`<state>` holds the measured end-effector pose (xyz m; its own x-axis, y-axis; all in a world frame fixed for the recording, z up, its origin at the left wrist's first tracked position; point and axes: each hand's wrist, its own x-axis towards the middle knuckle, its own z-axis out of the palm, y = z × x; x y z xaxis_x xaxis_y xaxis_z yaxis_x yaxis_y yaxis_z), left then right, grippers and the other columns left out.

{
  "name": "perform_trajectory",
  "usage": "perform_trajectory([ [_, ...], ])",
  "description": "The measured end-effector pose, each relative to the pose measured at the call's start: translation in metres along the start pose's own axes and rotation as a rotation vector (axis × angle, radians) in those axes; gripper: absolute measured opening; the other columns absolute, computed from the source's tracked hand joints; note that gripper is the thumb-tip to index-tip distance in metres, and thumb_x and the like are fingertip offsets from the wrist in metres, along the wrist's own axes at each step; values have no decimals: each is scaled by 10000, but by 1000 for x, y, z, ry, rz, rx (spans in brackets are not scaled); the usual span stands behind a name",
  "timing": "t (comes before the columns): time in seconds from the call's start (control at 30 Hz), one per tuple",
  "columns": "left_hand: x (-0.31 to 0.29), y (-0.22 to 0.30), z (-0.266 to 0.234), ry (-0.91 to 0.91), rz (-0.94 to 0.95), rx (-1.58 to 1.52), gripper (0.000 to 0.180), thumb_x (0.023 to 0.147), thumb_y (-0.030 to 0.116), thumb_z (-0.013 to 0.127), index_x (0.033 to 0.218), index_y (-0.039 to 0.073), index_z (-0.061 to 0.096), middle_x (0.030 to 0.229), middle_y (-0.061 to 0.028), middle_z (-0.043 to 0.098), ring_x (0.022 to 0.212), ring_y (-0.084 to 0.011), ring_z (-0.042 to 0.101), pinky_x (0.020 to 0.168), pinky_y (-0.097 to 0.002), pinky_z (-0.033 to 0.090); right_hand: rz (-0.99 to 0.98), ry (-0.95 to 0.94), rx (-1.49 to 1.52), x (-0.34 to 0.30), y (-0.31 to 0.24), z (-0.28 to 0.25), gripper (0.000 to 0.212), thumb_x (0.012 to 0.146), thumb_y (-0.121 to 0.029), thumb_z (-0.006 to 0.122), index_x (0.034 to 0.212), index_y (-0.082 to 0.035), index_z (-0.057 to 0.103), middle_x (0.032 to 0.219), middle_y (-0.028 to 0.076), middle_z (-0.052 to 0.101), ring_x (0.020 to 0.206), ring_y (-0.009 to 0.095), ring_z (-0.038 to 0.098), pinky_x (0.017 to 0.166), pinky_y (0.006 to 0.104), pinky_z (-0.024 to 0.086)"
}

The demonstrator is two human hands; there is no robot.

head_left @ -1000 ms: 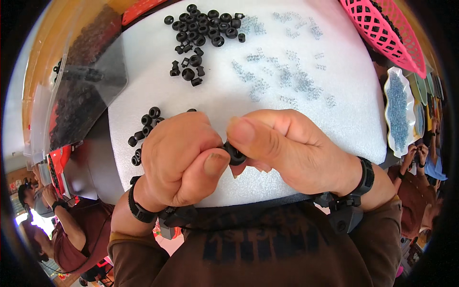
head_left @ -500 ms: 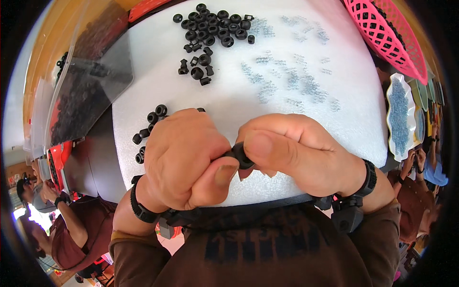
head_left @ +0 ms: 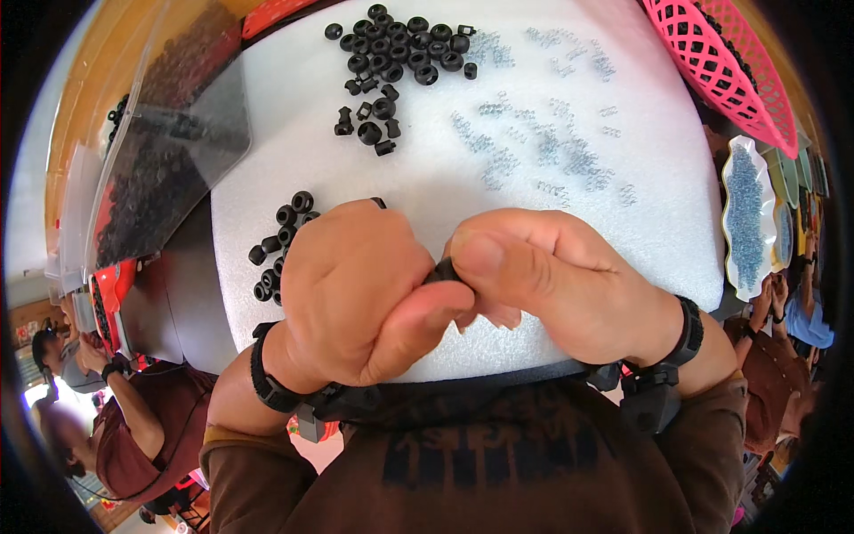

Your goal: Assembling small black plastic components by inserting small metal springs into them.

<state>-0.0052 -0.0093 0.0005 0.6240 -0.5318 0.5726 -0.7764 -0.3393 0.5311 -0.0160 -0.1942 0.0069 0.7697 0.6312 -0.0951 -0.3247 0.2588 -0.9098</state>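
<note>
Over the near part of a white foam-covered work surface point(head_left: 338, 178), my two hands meet. My left hand point(head_left: 356, 289) and my right hand point(head_left: 556, 280) are both closed, pinching one small black cord lock point(head_left: 441, 271) between them. Its rounded body is mostly hidden by fingers and thumbs; I cannot make out whether a spring is inside. Beside my left hand lie several black cord lock bodies point(head_left: 285, 215), partly covered by it. Farther away is a pile of round black bodies point(head_left: 396, 44), with spool-shaped plungers point(head_left: 344, 122) at its near edge. Small metal springs point(head_left: 569, 151) are scattered to the right.
A clear plastic bin point(head_left: 213, 142) of black parts stands at the left. At the far right is a pink lattice basket point(head_left: 725, 71) with black parts; nearer, a white wavy-edged dish point(head_left: 734, 227) holds many springs. Other people point(head_left: 124, 418) sit at both sides.
My left thumb has moved right and across the front of the cord lock, so less of it shows. My right hand has barely moved and keeps its pinch.
</note>
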Motion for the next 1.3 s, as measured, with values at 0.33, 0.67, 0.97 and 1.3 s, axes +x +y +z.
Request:
perform_trajectory([
  [0.33,1,-5,3,19,161,149,403,839,377,582,625,47,493,572,-45,429,430,-204,392,395,-307,277,329,-92,195,-3,-5,-11,410,934,-374,449,818,2,564,674,39,508,591,91,418,563,228,351],
  [0.67,-3,-9,-11,152,-116,-169,308,861,247,521,615,63,512,564,-57,477,466,-235,453,432,-320,322,-59,-140,12,-16,-23,-6,443,931,-350,438,818,47,599,710,126,574,598,200,521,519,292,384],
  [0.97,4,-6,-16,-56,-58,-47,333,858,314,566,640,67,521,536,-42,433,457,-226,419,447,-323,323,-684,-424,-24,-24,-13,6,365,879,-329,557,752,11,591,664,91,547,510,235,503,441,355,384],
  [1.3,4,-10,-15,-115,-41,-37,279,779,254,660,640,60,517,534,-43,433,435,-219,397,426,-319,309,-717,-364,-125,-18,-21,9,333,845,-301,604,754,20,594,655,74,517,510,208,488,430,312,362],
])
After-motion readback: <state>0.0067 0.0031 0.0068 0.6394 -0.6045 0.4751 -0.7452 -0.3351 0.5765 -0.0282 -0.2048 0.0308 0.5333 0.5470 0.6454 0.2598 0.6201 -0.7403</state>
